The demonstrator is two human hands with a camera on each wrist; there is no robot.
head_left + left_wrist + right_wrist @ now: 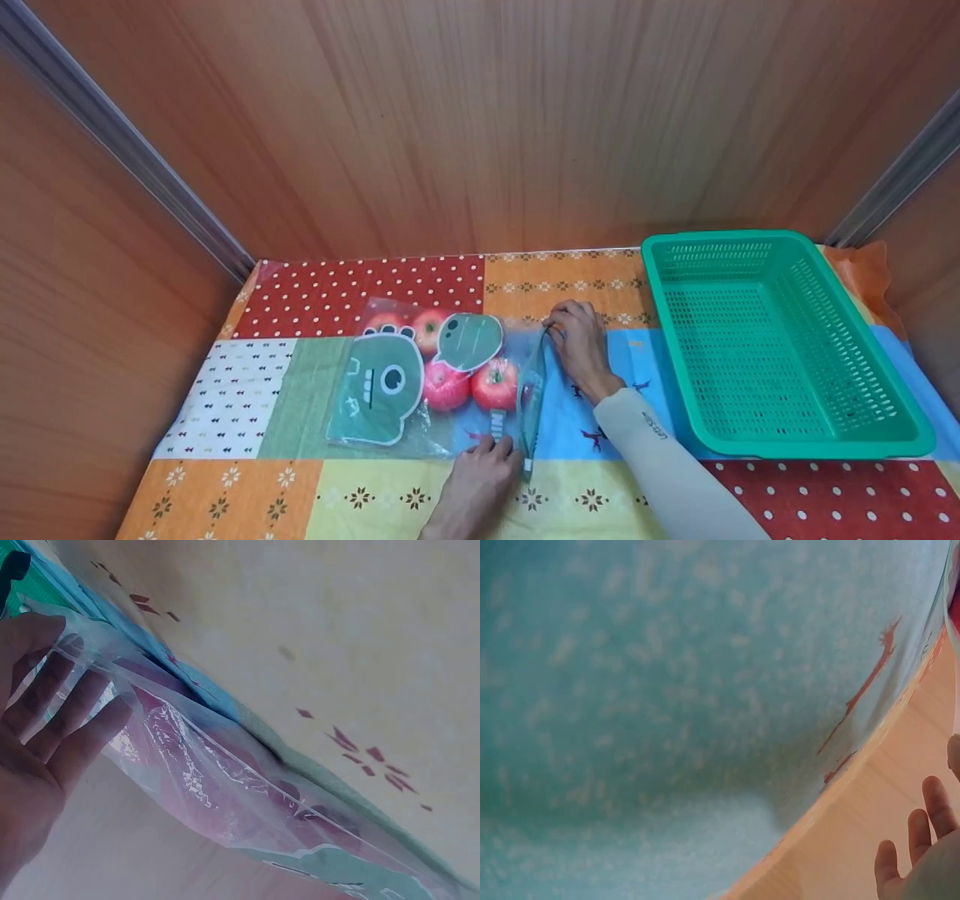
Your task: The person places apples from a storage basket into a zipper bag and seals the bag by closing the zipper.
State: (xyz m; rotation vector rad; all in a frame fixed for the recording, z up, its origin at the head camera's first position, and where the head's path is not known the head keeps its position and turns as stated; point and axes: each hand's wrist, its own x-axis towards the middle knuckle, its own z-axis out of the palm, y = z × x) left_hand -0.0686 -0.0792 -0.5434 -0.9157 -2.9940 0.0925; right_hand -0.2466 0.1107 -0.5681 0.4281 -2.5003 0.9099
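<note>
A clear slider zip bag [442, 439] with green cartoon monster prints lies flat on the cloth, its mouth toward the right. Inside it are several red apples [495, 384]. My left hand [480, 480] pinches the near edge of the bag close to the mouth; the left wrist view shows the clear film [90, 652] between thumb and fingers. At the far corner of the mouth, my right hand [581, 341] pinches the bag's edge with its fingertips. The zip strip [531, 405] bows between both hands, with a pale slider [527, 465] at its near end.
A green plastic basket [810, 450] with slotted walls stands at the right, beside my right forearm. Patchwork-patterned cloth [217, 405] covers the table. Wooden panels [480, 127] rise at the back and on both sides.
</note>
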